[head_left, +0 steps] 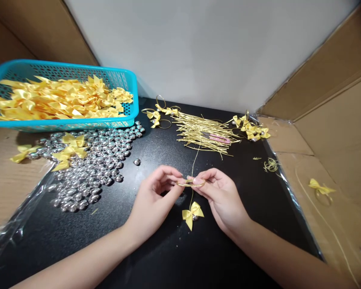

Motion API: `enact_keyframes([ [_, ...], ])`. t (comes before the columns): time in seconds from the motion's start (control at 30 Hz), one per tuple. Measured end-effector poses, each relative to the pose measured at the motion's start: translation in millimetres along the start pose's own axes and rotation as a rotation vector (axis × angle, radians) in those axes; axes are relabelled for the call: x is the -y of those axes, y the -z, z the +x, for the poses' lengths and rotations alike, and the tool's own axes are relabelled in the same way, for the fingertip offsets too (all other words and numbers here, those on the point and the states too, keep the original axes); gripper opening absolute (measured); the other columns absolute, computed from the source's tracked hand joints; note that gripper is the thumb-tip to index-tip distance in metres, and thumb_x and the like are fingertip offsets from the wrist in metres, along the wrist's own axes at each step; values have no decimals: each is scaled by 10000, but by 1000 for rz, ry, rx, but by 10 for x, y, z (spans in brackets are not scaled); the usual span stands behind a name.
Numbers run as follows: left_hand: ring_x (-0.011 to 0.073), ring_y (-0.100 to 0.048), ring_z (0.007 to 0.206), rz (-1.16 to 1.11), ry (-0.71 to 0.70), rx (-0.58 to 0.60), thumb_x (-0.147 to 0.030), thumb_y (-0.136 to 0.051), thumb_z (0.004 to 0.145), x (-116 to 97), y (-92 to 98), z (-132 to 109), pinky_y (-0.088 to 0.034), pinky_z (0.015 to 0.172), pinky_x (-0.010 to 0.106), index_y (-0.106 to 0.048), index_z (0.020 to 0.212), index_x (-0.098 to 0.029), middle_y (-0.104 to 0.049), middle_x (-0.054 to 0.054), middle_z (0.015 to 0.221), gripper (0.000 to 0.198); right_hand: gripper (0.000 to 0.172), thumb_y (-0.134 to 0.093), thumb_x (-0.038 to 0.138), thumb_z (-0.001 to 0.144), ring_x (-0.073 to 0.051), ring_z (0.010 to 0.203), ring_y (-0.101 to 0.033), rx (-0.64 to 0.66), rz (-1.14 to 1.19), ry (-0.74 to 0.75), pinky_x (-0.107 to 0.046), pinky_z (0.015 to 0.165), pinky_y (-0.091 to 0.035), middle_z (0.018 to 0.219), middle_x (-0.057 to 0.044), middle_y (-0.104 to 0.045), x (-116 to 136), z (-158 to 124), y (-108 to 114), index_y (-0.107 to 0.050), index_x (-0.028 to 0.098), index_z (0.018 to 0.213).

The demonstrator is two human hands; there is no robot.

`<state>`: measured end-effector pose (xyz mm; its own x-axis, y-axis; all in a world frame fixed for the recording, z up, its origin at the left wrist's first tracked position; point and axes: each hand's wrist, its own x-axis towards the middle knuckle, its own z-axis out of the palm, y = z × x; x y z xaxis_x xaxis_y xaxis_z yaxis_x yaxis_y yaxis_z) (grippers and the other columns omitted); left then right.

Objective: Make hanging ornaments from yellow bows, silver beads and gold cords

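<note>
My left hand (pixel 159 192) and my right hand (pixel 221 192) meet over the middle of the black table. Between their thumbs and fingers they pinch a thin gold wire ring (pixel 185 185), one hand at each side. A fine gold thread (pixel 194 162) runs from the pile of gold wires down past the ring. Below the ring, at the thread's lower end, lies a yellow ribbon bow (pixel 187 214) with a small silver bead (pixel 195 217) at it. The fingertips partly hide where thread and ring meet.
A turquoise basket (pixel 129 120) of yellow bows stands back left, with many silver beads (pixel 78 176) before it. Gold wires (pixel 192 128) lie at the back under pink-handled snips (pixel 219 139). Bow rings (pixel 252 130) lie back right, thread scraps (pixel 270 164) nearer. Cardboard (pixel 333 120) borders the right.
</note>
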<state>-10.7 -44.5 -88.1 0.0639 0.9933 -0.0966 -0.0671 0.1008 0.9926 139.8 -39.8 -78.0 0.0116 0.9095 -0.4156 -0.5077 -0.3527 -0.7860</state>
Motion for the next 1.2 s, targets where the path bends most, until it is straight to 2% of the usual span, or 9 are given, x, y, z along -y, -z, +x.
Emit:
enact_keyframes([
  [0.33, 93, -631, 687, 135, -134, -5, -167, -676, 809, -31, -16, -22, -515, 649, 172, -617, 821, -195, -666, -33, 745, 66, 263, -906, 179, 543, -81, 650, -675, 33, 27, 97, -174, 664, -561, 650, 35, -690, -36, -36, -5, -658, 168, 628],
  [0.57, 100, -651, 708, 156, -138, -27, -159, -676, 815, -19, -10, -48, -519, 658, 174, -618, 836, -201, -681, -29, 751, 75, 256, -894, 150, 548, -126, 740, -712, 42, 33, 102, -209, 721, -570, 662, 38, -675, -50, -31, 5, -651, 177, 626],
  [0.9, 107, -669, 703, 167, -159, -8, -168, -705, 783, -1, -14, -58, -539, 659, 190, -617, 846, -201, -687, -30, 768, 113, 243, -856, 125, 603, -115, 707, -705, 59, 5, 223, -217, 708, -578, 657, 40, -676, -48, -33, -7, -619, 181, 599],
  [1.03, 120, -667, 681, 299, -212, 14, -193, -731, 772, 15, 10, -61, -529, 653, 215, -642, 845, -196, -698, -23, 751, 115, 232, -825, 120, 655, -113, 708, -704, 84, -38, 286, -221, 706, -581, 672, 43, -675, -59, -40, 10, -606, 185, 613],
  [1.2, 124, -658, 646, 505, -367, 27, -206, -680, 824, -15, 33, -55, -497, 637, 231, -694, 801, -187, -725, -8, 729, 33, 235, -808, 126, 681, -122, 719, -704, 84, -92, 326, -246, 722, -587, 689, 32, -665, -86, -57, 28, -590, 186, 616],
])
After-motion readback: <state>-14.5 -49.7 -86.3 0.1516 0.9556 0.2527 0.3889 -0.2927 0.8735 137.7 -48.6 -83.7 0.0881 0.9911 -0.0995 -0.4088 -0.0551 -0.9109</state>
